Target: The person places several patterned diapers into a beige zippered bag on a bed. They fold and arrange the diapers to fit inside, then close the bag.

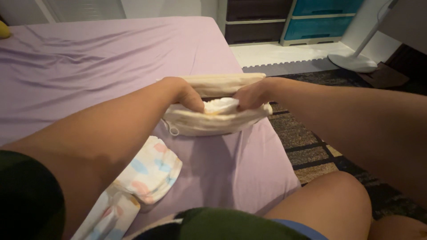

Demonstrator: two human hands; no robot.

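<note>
Cream pouch [209, 122] on lilac sheet [89, 58], both hands gripping white cloth [221, 106] inside: left hand [184, 93], right hand [251, 94]. Patterned diapers [149, 173] near-left, fan base [353, 62] far right

Bed [89, 66] fills the left, lilac sheet, creased in long folds. Beyond its far corner, pale foam floor mats [284, 55] with puzzle edges. Dark patterned rug [311, 146] along the bedside at right. Against the back wall, stacked plastic drawers: dark brown unit [255, 20], teal unit [318, 20] beside it. White fan base and pole [353, 62] on the mats. Light soft, dim.
</note>
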